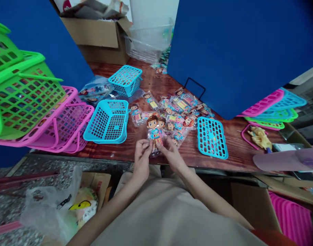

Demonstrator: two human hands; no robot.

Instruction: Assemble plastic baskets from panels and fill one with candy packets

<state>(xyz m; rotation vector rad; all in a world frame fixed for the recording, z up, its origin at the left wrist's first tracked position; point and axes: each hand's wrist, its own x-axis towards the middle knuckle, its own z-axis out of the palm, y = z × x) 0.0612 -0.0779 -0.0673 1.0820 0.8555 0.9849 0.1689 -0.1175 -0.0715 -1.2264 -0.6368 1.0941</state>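
Observation:
Between my left hand (143, 155) and my right hand (172, 153) are small clear packets (154, 131) printed with a cartoon child, held upright at the table's near edge. Thumbs and fingers of both hands pinch their lower part. Just beyond lies a loose pile of similar packets (182, 106), some with yellow sticks showing. To the left of my hands an open blue plastic basket (107, 121) stands with bare slotted walls. On the right a flat blue slotted lid (212, 137) rests on the wood.
Green baskets (30, 92) and pink baskets (64, 124) are stacked at the left. A lidded blue basket (127, 78) stands behind. Blue panels (230, 51) flank the table. A cardboard box (95, 37) is at the back; a pale purple bottle (282, 160) lies at the right.

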